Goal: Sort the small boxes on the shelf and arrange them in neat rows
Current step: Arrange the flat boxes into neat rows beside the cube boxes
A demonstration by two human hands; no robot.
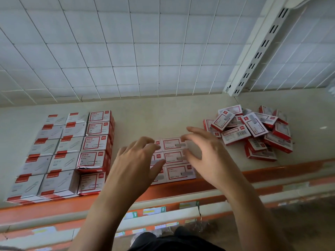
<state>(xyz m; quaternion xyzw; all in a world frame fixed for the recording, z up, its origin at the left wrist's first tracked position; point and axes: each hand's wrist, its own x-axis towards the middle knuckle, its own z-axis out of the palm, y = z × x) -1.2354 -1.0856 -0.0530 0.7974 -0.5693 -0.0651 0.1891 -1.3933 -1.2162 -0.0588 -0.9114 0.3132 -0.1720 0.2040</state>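
Shelf (163, 113) is viewed from above. Small flat boxes (174, 158) are laid in neat rows at the middle, close to the orange front edge (262, 173). Left hand (137, 156) is spread over the left side of these rows, fingers loosely extended, nothing gripped. Right hand (204, 153) is held at their right side, fingers splayed and blurred; contact cannot be confirmed. Loose pile (253, 131) of similar boxes is heaped well to the right. Taller stacked boxes (59, 153) are ranged in columns at the left.
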